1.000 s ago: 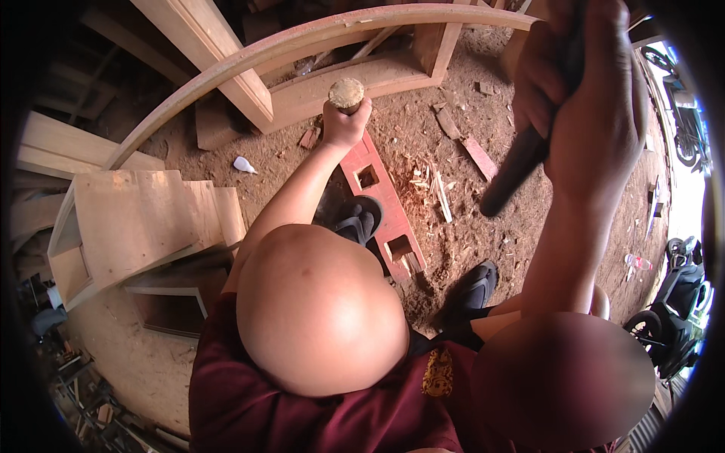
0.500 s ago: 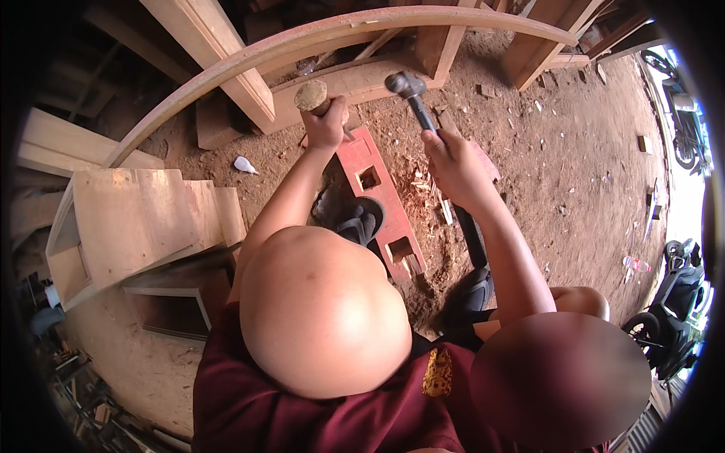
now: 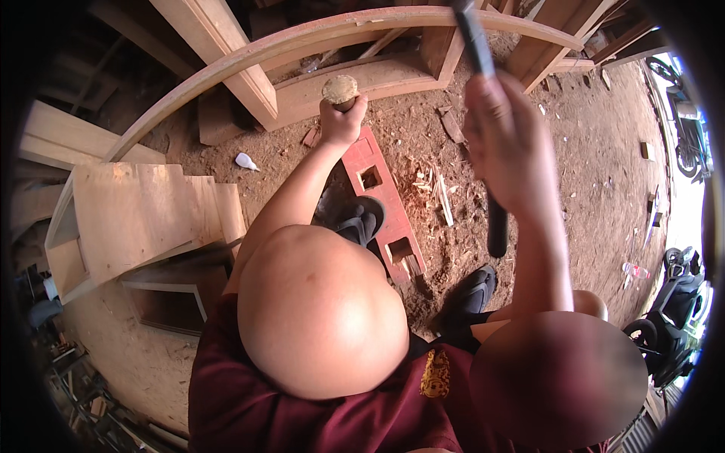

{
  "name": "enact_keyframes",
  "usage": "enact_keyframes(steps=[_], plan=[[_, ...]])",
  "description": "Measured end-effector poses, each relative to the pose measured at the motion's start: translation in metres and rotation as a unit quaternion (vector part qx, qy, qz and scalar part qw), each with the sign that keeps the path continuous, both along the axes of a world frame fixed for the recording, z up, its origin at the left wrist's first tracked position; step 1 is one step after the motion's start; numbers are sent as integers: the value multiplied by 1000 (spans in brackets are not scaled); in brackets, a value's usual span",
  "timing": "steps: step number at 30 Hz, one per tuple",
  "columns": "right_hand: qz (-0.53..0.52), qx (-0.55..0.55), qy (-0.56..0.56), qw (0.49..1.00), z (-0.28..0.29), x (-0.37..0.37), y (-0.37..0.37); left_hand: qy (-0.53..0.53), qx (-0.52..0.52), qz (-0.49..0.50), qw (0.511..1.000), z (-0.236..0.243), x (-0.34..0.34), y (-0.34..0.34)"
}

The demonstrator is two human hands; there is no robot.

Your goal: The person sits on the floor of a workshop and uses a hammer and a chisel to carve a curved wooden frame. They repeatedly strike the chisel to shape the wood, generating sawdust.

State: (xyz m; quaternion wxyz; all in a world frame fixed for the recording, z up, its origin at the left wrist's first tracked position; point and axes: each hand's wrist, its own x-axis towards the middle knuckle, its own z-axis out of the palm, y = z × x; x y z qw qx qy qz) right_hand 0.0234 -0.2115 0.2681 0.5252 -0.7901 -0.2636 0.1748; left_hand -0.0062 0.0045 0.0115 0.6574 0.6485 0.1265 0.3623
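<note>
My left hand (image 3: 345, 124) is wrapped around the handle of a chisel (image 3: 340, 90), whose frayed, flattened wooden top points up. It stands over the far end of a red-painted wooden beam (image 3: 383, 211); the hand hides the blade. Two square mortises are cut in the beam, a middle one (image 3: 369, 178) and a near one (image 3: 400, 250). My right hand (image 3: 513, 143), slightly blurred, grips a hammer (image 3: 476, 45) raised to the right of the beam. The hammer's head is out of view past the top edge, and its dark grip sticks out below the fist.
Wood chips (image 3: 436, 192) lie right of the beam on the dirt floor. My sandalled feet (image 3: 470, 294) flank the beam. A curved wooden frame piece (image 3: 317, 41) arches across the far side. Plywood panels (image 3: 143, 215) and a small white bottle (image 3: 245, 161) are at left, motorbikes (image 3: 676, 302) at right.
My right hand has lifted the hammer up and to the right, away from the chisel. The left hand, still on the chisel, has shifted slightly right and tilted it more upright.
</note>
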Motion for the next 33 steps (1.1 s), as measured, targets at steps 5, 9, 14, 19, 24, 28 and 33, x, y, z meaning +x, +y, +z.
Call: enact_keyframes(steps=[5,9,14,19,24,28,33], plan=[[72,298,-24,952,55,6,6,33,53,18,998,1,-2,-1],[4,-205,-162,965,-44,2,34,41,105,-6,994,22,2,-15],[91,-241,-41,965,-102,-5,16,3,54,17,998,22,-3,-22],[48,-189,83,977,-100,-2,-2,-21,-70,-13,997,2,-13,-2],[8,-154,62,986,-77,7,-6,-38,-66,3,997,2,-7,1],[-15,-138,57,989,-26,7,-4,9,11,26,1000,4,-4,3],[-34,191,-55,979,57,2,-1,25,-37,33,998,7,-6,8]])
